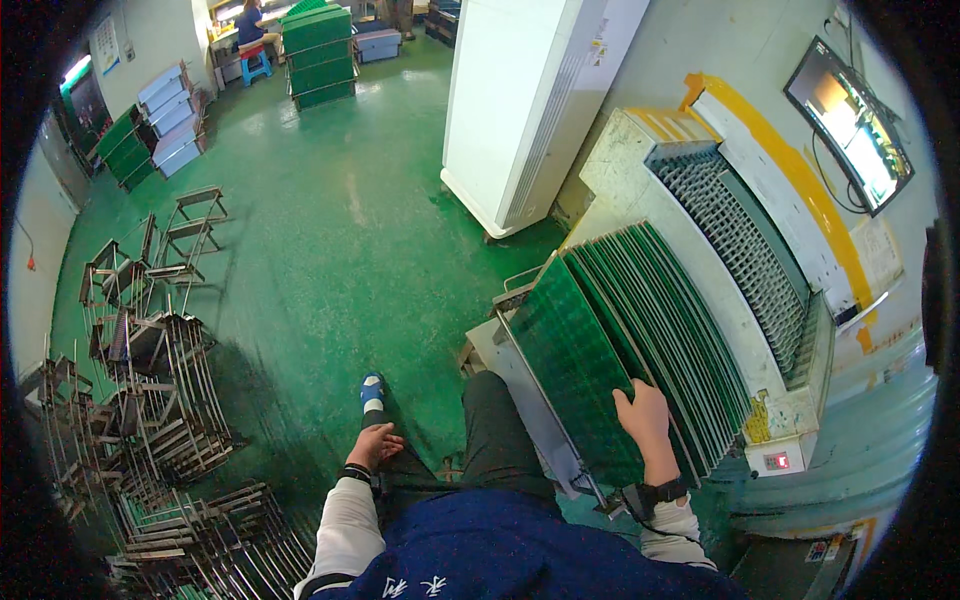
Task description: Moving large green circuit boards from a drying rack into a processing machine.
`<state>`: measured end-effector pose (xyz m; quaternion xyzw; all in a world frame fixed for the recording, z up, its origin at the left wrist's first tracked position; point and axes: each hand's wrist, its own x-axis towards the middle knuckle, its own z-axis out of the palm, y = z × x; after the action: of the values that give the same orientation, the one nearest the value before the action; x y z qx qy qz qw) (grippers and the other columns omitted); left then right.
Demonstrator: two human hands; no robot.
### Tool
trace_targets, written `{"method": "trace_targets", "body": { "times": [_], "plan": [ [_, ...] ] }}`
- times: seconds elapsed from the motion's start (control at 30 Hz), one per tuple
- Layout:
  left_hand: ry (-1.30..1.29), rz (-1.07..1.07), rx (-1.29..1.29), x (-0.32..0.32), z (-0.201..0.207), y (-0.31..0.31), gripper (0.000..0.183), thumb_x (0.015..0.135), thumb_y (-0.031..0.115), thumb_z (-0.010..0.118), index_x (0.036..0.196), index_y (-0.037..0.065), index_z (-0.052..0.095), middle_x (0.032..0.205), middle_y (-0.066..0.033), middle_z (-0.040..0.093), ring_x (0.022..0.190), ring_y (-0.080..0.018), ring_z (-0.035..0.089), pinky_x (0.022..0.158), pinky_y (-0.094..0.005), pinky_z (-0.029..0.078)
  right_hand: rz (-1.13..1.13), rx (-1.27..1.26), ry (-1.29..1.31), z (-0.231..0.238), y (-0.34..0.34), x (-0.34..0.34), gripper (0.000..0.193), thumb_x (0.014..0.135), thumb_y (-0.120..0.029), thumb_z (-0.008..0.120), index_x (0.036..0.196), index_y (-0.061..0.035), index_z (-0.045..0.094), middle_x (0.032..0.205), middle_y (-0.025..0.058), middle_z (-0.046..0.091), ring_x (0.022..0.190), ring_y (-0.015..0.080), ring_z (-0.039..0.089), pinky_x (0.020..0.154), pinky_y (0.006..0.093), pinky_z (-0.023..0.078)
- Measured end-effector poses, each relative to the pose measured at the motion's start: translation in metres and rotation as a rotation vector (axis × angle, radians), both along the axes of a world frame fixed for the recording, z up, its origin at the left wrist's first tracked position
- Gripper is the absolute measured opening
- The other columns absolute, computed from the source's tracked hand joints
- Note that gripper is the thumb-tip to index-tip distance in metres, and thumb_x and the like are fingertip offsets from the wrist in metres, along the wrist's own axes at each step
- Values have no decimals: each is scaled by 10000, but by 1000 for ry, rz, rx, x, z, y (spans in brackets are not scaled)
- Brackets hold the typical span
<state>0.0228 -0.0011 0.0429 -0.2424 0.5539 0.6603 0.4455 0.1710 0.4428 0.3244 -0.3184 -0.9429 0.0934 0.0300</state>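
A row of thin green panels (680, 330), which look like circuit boards, stands on edge in a rack at my right knee. The nearest green panel (560, 350) leans apart from the tightly spaced ones behind it. My right hand (648, 420) is at this panel's upper edge, with the thumb on the near side and the fingers bent over toward the gap; their tips are partly hidden. Over my left thigh hangs my left hand (375, 446), its fingers loosely bent and apart, with nothing in it.
A machine with a slatted roller opening (735, 250) stands beyond the rack. Metal frames (165, 400) are piled at the left. A tall white cabinet (530, 110) stands ahead; a screen (850, 125) hangs on the right wall. Farther off are green stacks (318, 60) and a seated person (255, 25).
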Motion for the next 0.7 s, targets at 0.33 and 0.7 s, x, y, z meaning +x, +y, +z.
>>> {"method": "trace_targets", "body": {
  "times": [0.33,0.7],
  "plan": [
    [4,-13,-10,0,-4,0,387,921,253,542,1205,3,460,880,-153,646,692,-207,651,578,-276,537,15,20,-32,3,0,-1,399,805,-302,630,1000,46,621,831,265,635,807,411,619,720,478,492],
    [8,-16,-16,0,-1,1,386,922,248,539,1208,2,456,870,-152,645,685,-214,650,579,-273,539,2,2,-28,2,1,0,418,807,-305,629,1022,53,621,855,271,637,828,405,624,741,466,496]
  ]
}}
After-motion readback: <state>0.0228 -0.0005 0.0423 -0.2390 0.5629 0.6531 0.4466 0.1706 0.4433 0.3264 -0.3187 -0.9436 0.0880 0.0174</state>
